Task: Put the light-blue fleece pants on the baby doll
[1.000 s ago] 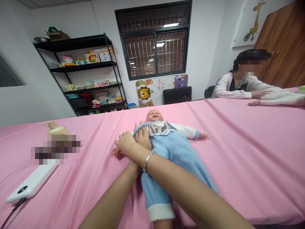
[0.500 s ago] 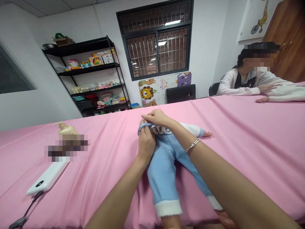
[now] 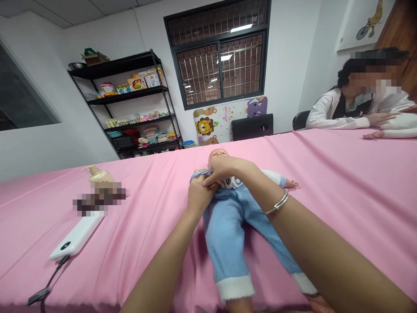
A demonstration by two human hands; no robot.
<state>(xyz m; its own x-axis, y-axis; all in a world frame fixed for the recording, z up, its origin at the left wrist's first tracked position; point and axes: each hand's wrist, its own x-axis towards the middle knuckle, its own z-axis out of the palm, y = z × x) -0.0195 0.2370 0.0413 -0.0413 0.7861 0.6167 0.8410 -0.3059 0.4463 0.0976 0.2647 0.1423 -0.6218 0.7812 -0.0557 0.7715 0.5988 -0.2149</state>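
Baby doll (image 3: 228, 208) in fuzzy blue romper, white cuffs, lies face-up mid pink bench (image 3: 342, 182), head at 12 o'clock; my left hand (image 3: 197, 195) and right hand (image 3: 224, 169) pinch its blue shoulder strap (image 3: 197, 174).

Blue romper (image 3: 228, 217), pink sheet (image 3: 342, 174), white power bank (image 3: 76, 237).

Doll (image 3: 228, 208) on table (image 3: 342, 174); bottle (image 3: 97, 176) left
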